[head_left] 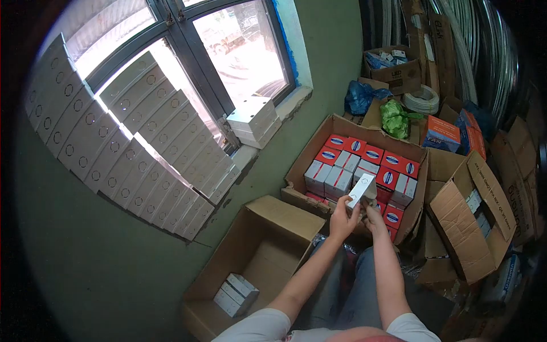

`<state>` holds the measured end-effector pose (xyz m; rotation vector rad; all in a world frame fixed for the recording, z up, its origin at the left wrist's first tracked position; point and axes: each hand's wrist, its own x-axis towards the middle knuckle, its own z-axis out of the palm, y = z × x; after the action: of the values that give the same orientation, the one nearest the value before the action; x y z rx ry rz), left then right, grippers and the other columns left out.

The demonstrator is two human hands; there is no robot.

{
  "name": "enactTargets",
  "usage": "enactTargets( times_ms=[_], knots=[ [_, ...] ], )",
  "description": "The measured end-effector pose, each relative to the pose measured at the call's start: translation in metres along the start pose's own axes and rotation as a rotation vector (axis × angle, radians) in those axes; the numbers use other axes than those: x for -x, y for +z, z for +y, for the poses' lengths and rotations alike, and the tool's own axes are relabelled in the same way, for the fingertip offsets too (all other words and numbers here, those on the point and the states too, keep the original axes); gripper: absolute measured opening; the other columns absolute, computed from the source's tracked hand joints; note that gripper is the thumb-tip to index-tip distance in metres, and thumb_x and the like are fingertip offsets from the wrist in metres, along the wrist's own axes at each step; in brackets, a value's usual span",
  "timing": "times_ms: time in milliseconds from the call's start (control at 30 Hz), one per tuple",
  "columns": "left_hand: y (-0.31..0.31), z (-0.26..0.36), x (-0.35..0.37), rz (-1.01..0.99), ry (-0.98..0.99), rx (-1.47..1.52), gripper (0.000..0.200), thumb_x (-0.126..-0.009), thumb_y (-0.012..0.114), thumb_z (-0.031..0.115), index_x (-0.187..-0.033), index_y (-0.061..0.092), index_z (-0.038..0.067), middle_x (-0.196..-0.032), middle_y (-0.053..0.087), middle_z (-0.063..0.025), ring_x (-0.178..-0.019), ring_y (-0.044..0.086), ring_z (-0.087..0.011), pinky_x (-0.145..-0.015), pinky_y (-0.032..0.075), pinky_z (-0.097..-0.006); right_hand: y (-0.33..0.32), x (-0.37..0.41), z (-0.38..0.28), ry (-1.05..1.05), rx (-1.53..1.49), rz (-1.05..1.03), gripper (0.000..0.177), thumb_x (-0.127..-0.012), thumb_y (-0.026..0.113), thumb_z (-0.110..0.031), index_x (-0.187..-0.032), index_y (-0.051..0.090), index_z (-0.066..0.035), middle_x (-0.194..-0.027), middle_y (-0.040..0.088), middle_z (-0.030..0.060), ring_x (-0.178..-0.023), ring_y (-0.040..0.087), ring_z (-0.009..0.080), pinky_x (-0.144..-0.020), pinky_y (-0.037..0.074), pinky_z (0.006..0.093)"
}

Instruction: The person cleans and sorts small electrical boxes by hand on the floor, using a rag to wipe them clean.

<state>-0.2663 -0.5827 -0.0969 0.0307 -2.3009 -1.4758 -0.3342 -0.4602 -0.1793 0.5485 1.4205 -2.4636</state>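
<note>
My left hand (343, 219) grips a white electrical box (361, 188) by its lower end. A round knockout shows on the narrow face turned toward me. On the box's right side, my right hand (374, 215) has its fingers bent against it, partly hidden. Both hands are over the near side of an open carton (296, 195) packed with red-and-white boxes (387, 178). Down to the left, a second carton (263, 263) holds a few white electrical boxes (236, 294) in its near corner.
Rows of similar white boxes (142, 165) stand stacked along the window. More white boxes (252, 121) sit on the sill. To the right are an open-flapped carton (473, 222), a green plastic bag (394, 119), a coil of white cable (421, 101) and orange boxes (442, 133).
</note>
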Motion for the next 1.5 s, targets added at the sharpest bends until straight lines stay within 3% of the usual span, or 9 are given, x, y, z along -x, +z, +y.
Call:
enactTargets(
  times_ms=[300,400,600,800,1000,1100,1233,1333,1500],
  knots=[
    [0.004,-0.025,-0.006,-0.081,-0.183,-0.038,0.051,-0.087,0.056,0.043,-0.119,0.042,0.006,-0.097,0.062,-0.0235,-0.089,0.061,-0.042,-0.076,0.047,-0.0456,-0.006,0.003,-0.01,-0.247,0.296,-0.104,0.042,-0.078,0.058,0.005,-0.119,0.051,-0.001,-0.102,0.062,0.0093,-0.091,0.06,0.0217,-0.078,0.048,0.0313],
    [0.001,-0.024,-0.007,-0.214,-0.227,-0.038,0.051,-0.088,0.053,0.044,-0.12,0.041,0.007,-0.098,0.062,-0.026,-0.091,0.06,-0.044,-0.076,0.047,-0.0478,-0.007,0.009,-0.013,-0.266,0.39,-0.113,0.041,-0.079,0.061,0.001,-0.118,0.053,-0.001,-0.104,0.063,0.0104,-0.096,0.06,0.022,-0.081,0.047,0.0324],
    [-0.003,-0.01,-0.008,-0.251,-0.173,-0.202,0.048,-0.088,0.051,0.045,-0.118,0.042,0.009,-0.091,0.063,-0.0265,-0.086,0.059,-0.0459,-0.072,0.046,-0.0513,-0.016,0.004,-0.011,-0.263,0.882,0.062,0.047,-0.086,0.06,-0.037,-0.116,0.057,0.0,-0.109,0.063,0.0134,-0.1,0.06,0.0243,-0.084,0.045,0.0352],
    [-0.004,-0.008,-0.006,-0.243,-0.099,-0.231,0.048,-0.087,0.052,0.046,-0.117,0.044,0.01,-0.087,0.063,-0.0261,-0.082,0.06,-0.0457,-0.069,0.046,-0.0527,-0.015,0.006,-0.007,-0.386,0.719,0.0,0.042,-0.091,0.055,-0.037,-0.114,0.058,-0.002,-0.104,0.065,0.0109,-0.094,0.06,0.0216,-0.081,0.045,0.035],
    [-0.001,-0.007,-0.004,-0.183,-0.076,-0.294,0.045,-0.086,0.053,0.044,-0.114,0.044,0.01,-0.081,0.064,-0.0245,-0.075,0.061,-0.0439,-0.062,0.048,-0.0526,-0.026,0.006,-0.006,-0.145,0.517,-0.25,0.036,-0.086,0.056,-0.013,-0.121,0.053,-0.005,-0.106,0.061,0.0086,-0.099,0.056,0.0185,-0.079,0.045,0.0362],
    [0.001,-0.004,-0.001,-0.174,-0.058,-0.343,0.046,-0.084,0.054,0.044,-0.115,0.044,0.011,-0.08,0.064,-0.0239,-0.074,0.062,-0.0436,-0.062,0.048,-0.0528,-0.029,0.004,0.0,0.083,0.495,-0.164,0.042,-0.083,0.055,-0.01,-0.124,0.049,-0.007,-0.108,0.059,0.008,-0.1,0.056,0.0198,-0.079,0.046,0.0356],
    [0.003,-0.006,-0.002,-0.153,-0.047,-0.373,0.05,-0.082,0.056,0.042,-0.119,0.042,0.013,-0.078,0.064,-0.0239,-0.073,0.062,-0.0443,-0.063,0.048,-0.0537,-0.009,0.034,-0.013,0.118,0.583,-0.132,0.045,-0.087,0.051,-0.02,-0.13,0.046,-0.009,-0.117,0.057,0.0099,-0.105,0.054,0.0218,-0.086,0.044,0.0356],
    [0.004,-0.012,-0.004,-0.122,-0.075,-0.387,0.05,-0.082,0.056,0.043,-0.119,0.041,0.013,-0.077,0.064,-0.0245,-0.073,0.061,-0.0449,-0.063,0.047,-0.0541,-0.022,-0.003,0.02,-0.185,0.659,-0.152,0.047,-0.088,0.052,-0.026,-0.131,0.045,-0.008,-0.119,0.056,0.0095,-0.109,0.052,0.0219,-0.09,0.042,0.0335],
    [0.004,-0.012,-0.005,-0.031,-0.17,-0.342,0.05,-0.083,0.055,0.045,-0.118,0.042,0.013,-0.083,0.064,-0.0254,-0.078,0.061,-0.0461,-0.067,0.047,-0.0543,-0.006,0.026,-0.005,0.179,0.62,-0.306,0.051,-0.093,0.041,-0.037,-0.126,0.047,0.002,-0.121,0.054,0.0109,-0.109,0.05,0.0213,-0.091,0.041,0.035]
  ],
)
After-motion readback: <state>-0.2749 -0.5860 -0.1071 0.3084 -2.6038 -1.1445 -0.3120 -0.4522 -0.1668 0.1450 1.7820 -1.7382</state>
